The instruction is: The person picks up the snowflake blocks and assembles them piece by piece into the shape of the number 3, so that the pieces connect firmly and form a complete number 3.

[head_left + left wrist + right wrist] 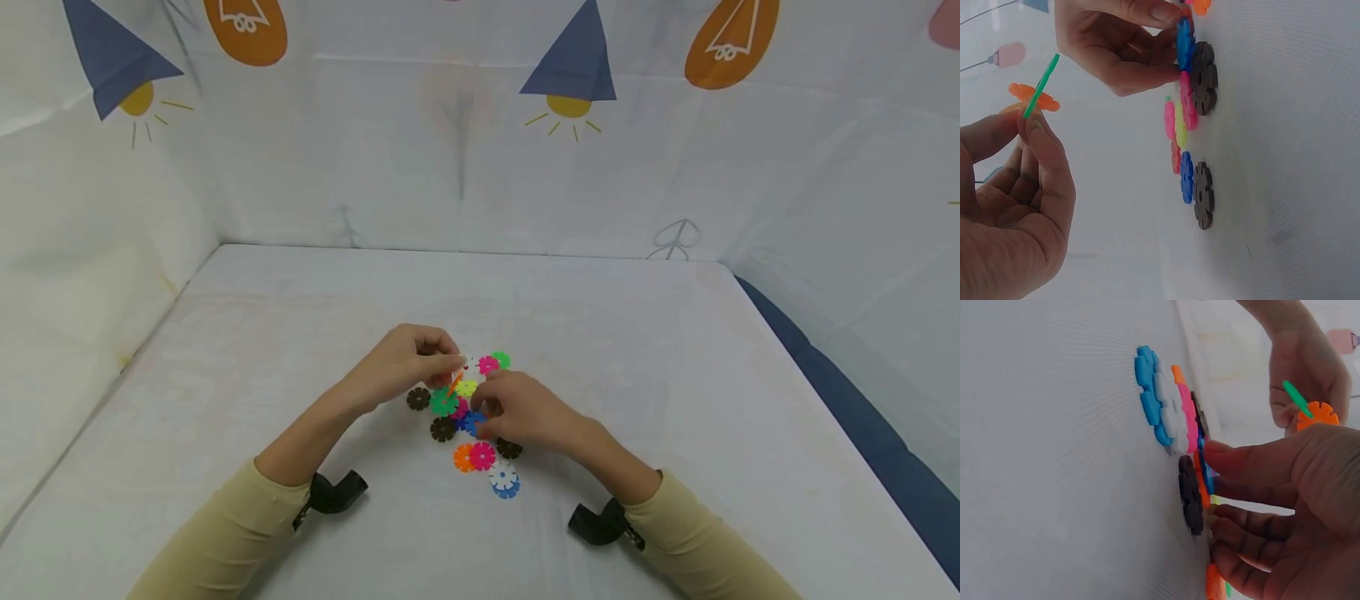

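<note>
An orange, flower-shaped plastic disc stands crossed with a green, flower-shaped plastic disc, lifted over the near side of the loose pile; they seem slotted together, though how deep the notches sit is too small to tell. The left hand pinches this pair between thumb and fingers. For a sound joint, the pinch is best set on the flat faces close to the crossing, leaving the outer notches free, with the two discs squared to each other before any push; pressing at a slant could bend a petal or pop the pair apart.

The right hand has its fingers bent in a narrow curve at a bright blue, flower-shaped plastic disc, thumb and finger near opposite edges; I cannot tell whether they grip it. That piece lies just beside a dark brown, flower-shaped plastic disc, so taking it by the rim and raising it straight up should leave its neighbours undisturbed.

Nearer the person, a hot-pink, flower-shaped plastic disc touches another orange one, and a white, flower-shaped plastic disc overlaps a light blue one. All this sits on a broad white table, before a white fabric wall printed with lamps
</note>
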A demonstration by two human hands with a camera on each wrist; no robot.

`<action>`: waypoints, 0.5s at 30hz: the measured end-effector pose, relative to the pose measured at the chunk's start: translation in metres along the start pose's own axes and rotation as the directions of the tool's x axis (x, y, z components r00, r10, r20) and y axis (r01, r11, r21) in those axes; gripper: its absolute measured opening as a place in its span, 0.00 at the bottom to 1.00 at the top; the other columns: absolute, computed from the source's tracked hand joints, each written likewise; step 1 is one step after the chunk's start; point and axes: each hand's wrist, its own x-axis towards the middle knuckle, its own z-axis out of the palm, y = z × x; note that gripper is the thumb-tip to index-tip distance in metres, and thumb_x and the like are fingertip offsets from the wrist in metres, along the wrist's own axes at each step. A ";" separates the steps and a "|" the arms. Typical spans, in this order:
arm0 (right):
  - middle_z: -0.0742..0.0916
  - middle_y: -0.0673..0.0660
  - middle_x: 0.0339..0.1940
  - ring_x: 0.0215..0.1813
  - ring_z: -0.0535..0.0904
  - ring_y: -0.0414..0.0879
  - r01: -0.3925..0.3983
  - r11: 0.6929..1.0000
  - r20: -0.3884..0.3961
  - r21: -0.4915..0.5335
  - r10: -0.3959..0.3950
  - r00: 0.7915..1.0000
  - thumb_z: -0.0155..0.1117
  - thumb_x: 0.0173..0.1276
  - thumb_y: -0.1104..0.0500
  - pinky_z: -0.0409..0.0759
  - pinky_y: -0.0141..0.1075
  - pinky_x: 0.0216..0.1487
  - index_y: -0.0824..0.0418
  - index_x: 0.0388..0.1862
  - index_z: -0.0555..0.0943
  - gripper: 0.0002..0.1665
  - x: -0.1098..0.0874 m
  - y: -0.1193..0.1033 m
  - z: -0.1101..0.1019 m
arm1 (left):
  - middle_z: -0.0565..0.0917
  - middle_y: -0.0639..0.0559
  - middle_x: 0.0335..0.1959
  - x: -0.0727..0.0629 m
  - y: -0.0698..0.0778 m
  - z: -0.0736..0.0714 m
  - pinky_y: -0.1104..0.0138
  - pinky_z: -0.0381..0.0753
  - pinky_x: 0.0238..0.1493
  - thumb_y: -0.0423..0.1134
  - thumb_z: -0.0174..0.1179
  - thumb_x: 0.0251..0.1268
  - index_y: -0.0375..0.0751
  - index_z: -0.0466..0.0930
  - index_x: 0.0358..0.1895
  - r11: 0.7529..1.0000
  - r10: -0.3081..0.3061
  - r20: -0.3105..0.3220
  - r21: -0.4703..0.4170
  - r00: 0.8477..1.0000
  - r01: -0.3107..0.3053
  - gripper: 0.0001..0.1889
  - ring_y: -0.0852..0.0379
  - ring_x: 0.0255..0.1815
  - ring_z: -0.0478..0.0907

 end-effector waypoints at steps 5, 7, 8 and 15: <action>0.78 0.46 0.29 0.34 0.74 0.40 0.019 1.000 -0.017 -0.023 -0.019 1.000 0.74 0.60 0.56 0.76 0.33 0.35 0.54 0.40 0.85 0.10 -0.001 0.000 0.002 | 0.83 0.47 0.27 0.000 0.001 0.001 0.51 0.85 0.43 0.48 0.62 0.68 0.45 0.83 0.36 1.000 -0.001 0.005 -0.001 1.000 0.001 0.11 0.48 0.32 0.80; 0.78 0.47 0.29 0.34 0.74 0.40 0.024 0.999 -0.017 -0.025 -0.024 1.000 0.74 0.60 0.56 0.76 0.33 0.35 0.54 0.40 0.84 0.10 -0.001 0.000 0.003 | 0.82 0.47 0.27 -0.001 0.001 0.001 0.50 0.84 0.43 0.48 0.62 0.68 0.45 0.83 0.36 1.000 -0.003 0.008 0.001 1.000 0.003 0.11 0.47 0.32 0.80; 0.78 0.47 0.29 0.35 0.74 0.40 0.026 0.999 -0.016 -0.025 -0.026 1.000 0.74 0.60 0.56 0.76 0.33 0.35 0.54 0.40 0.83 0.10 -0.001 0.000 0.003 | 0.82 0.47 0.27 -0.001 0.001 0.001 0.49 0.84 0.43 0.48 0.62 0.68 0.44 0.83 0.37 1.000 -0.004 0.009 0.001 1.000 0.004 0.11 0.47 0.32 0.80; 0.79 0.47 0.29 0.36 0.74 0.40 0.054 0.999 -0.015 -0.003 -0.054 0.998 0.74 0.60 0.59 0.76 0.33 0.36 0.55 0.38 0.80 0.11 0.000 0.000 0.004 | 0.82 0.47 0.27 -0.001 0.001 0.001 0.50 0.84 0.43 0.49 0.62 0.68 0.44 0.84 0.37 1.000 -0.007 0.012 -0.004 1.000 0.007 0.11 0.47 0.32 0.80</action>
